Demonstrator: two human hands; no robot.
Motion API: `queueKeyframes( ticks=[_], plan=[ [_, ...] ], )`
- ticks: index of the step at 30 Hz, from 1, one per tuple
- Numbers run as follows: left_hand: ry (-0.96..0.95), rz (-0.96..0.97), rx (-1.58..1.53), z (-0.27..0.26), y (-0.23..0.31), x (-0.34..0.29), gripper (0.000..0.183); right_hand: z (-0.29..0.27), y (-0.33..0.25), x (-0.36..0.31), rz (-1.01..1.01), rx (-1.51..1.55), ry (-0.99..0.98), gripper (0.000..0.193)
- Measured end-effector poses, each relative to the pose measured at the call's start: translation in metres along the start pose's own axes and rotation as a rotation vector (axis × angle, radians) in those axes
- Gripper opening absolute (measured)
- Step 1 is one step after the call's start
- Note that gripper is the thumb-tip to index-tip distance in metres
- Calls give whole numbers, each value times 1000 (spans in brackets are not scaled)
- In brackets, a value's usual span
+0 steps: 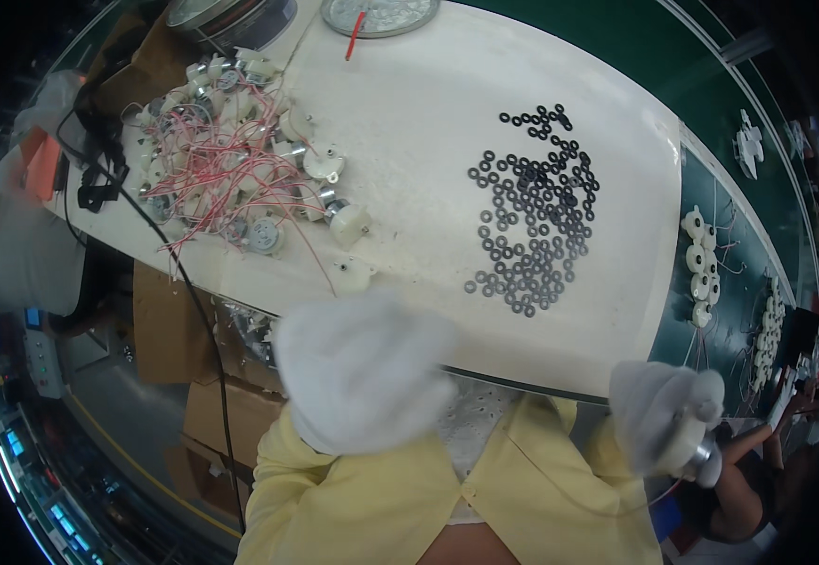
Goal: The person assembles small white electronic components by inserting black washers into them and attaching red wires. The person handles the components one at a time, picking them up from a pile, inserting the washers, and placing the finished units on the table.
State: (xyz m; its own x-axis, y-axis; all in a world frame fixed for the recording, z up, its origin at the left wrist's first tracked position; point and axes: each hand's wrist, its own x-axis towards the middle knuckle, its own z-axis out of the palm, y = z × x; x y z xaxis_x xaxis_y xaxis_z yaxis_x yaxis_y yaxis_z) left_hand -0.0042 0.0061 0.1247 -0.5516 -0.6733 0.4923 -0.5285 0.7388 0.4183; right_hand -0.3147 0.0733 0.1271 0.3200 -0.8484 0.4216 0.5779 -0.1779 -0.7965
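While I look down through the head camera, the right hand (647, 405), in a whitish glove, grasps a white-and-silver geared motor (687, 447) off the near right corner of the white table (409, 169); a thin wire trails from that motor across the yellow jacket (320, 513); the left hand (362, 372), gloved too, is blurred at the table's near edge, and I cannot tell whether it grips anything; a pale housing (353, 273) lies just beyond it.

On the table's left I see a heap of motors (263, 235) tangled in pinkish-red wires (230, 179); to the right, well apart from the heap, small rings (528, 177) lie scattered in a loose patch, darker at the far side and greyer at the near one; a round metal lid or tray (386, 13) sits at the far edge, with a red strip (355, 38) against it; on the green bench (734, 315) to my right, more motors (698, 268) stand in rows; a co-worker's arm (748, 441) shows near that bench.
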Motion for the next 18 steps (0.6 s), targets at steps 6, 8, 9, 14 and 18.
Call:
queueKeyframes(
  ticks=[6,8,9,14,18],
  plan=[
    [213,-279,314,16,-37,-40,27,-16,-13,-9,675,-798,243,46],
    [206,-337,324,16,-38,-40,30,-29,-6,-2,480,-1270,-112,43],
    [202,-359,323,17,-38,-39,30,-29,-6,0,468,-1243,-85,39],
    [173,-332,353,13,-39,-37,33,-34,-12,6,515,-1667,-63,37],
    [71,-117,249,5,-49,-34,45,-26,-18,17,642,-1932,-201,38]
  ],
)
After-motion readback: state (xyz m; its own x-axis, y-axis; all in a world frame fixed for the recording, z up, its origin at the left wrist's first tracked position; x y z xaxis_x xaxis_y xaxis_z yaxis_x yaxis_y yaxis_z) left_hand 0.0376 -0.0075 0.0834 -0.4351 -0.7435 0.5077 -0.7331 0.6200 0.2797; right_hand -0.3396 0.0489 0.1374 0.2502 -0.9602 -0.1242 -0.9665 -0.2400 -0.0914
